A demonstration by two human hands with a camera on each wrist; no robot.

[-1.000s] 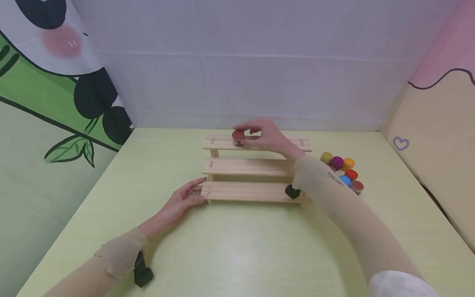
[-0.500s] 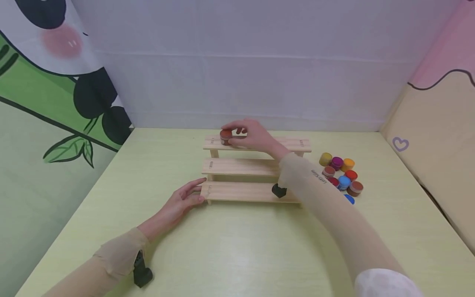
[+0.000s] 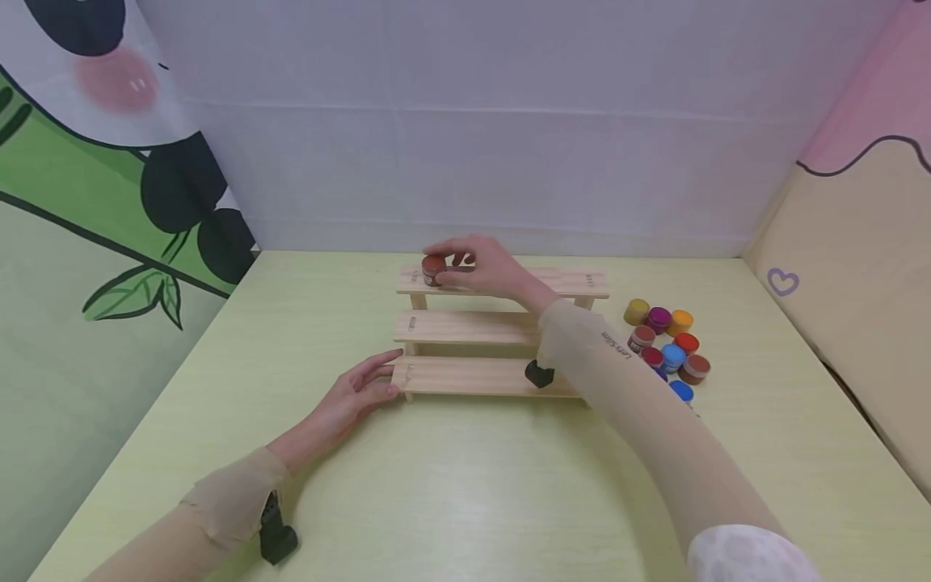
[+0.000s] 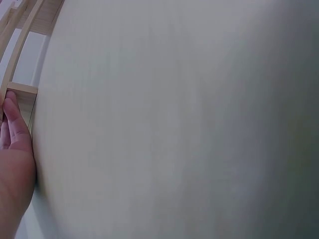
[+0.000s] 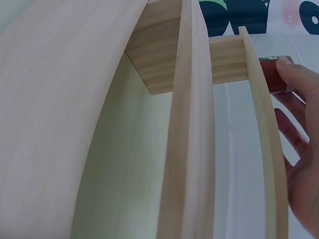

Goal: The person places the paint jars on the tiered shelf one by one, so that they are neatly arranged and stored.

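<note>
A three-tier wooden display rack [image 3: 473, 327] stands on the table. My right hand [image 3: 486, 265] pinches a small jar with a reddish-brown lid [image 3: 433, 271] between thumb and fingers, at the left end of the top tier. In the right wrist view the same brown jar [image 5: 273, 74] shows beyond the top plank, with my thumb against it. My left hand [image 3: 356, 396] holds the left end of the bottom tier, thumb at the front edge and fingers at the back. In the left wrist view, its fingertips [image 4: 11, 107] lie against the rack's wooden leg.
Several small paint jars [image 3: 672, 356] with yellow, purple, orange, red, blue and brown lids stand grouped right of the rack. The right forearm [image 3: 640, 420] passes in front of the rack's right side. A pale fabric backdrop [image 3: 473, 178] rises behind the table.
My right hand has moved left along the top tier with the brown-lidded jar, to its left end. More jars on the right have come into view. The left hand stays in place.
</note>
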